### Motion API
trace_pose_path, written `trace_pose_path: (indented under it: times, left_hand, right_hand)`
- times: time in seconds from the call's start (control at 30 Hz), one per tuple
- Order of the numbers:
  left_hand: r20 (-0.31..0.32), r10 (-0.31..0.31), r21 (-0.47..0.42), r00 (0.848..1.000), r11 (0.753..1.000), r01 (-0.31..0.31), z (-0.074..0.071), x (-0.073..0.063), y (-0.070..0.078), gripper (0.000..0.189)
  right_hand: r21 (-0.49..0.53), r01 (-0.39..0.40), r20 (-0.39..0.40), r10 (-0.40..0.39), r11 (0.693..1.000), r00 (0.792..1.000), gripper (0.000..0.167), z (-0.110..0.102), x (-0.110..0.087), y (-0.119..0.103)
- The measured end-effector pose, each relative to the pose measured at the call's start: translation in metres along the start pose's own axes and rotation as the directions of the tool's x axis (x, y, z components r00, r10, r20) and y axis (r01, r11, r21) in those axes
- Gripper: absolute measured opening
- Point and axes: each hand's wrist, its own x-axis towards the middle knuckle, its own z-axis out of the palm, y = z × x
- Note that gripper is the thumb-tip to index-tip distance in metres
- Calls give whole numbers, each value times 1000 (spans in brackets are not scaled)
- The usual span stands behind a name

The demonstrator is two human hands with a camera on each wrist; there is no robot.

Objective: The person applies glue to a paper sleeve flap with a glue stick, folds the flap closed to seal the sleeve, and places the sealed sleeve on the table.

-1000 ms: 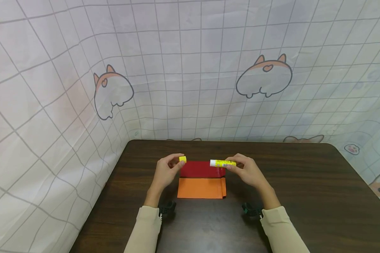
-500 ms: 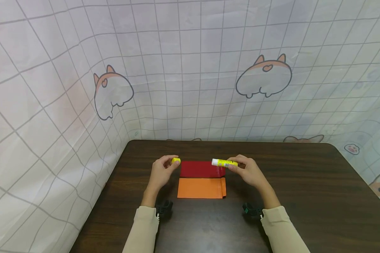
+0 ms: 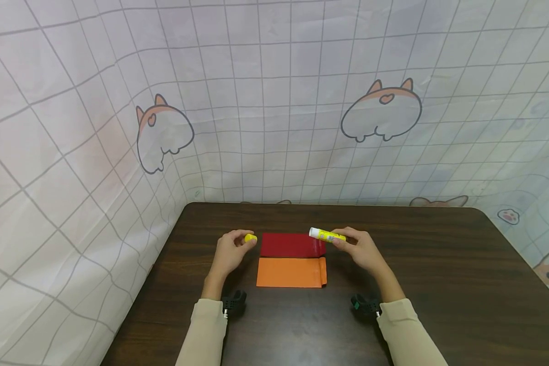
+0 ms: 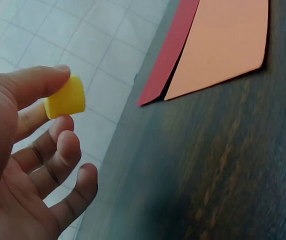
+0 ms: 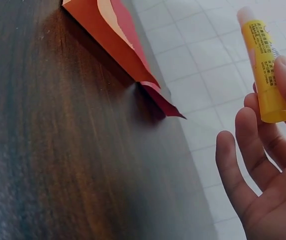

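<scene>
Between thumb and fingertips my left hand (image 3: pixel 229 252) pinches a small yellow cap (image 4: pixel 67 98), held above the table at the left of the papers. My right hand (image 3: pixel 362 250) holds an uncapped glue stick (image 3: pixel 326 235) near its base, its white end pointing left and slightly up. Printed text shows on the yellow barrel in the right wrist view. Below and between the hands lie a red paper piece (image 3: pixel 288 245) and, nearer to me, an orange paper piece (image 3: pixel 289 272). Both have a folded strip along the right edge, which looks raised in the right wrist view.
The papers lie on a dark wooden table (image 3: pixel 444 274). A white grid-patterned cloth (image 3: pixel 293 127) with cartoon animals hangs behind it and along the left side. Black wrist straps (image 3: pixel 235 302) sit at both cuffs.
My left hand has moved left with the cap, away from the glue stick, and the cap has turned. My right hand has shifted slightly right, and the stick's white end has tilted up.
</scene>
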Motion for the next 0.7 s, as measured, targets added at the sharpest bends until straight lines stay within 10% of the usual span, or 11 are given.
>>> trace_pose_path:
  times: [0.7]
  left_hand:
    - [67, -122, 171, 990, 979, 109, -3, -6, -11, 26]
  right_hand:
    - [285, -171, 3, 177, 943, 984, 46, 4, 6, 42]
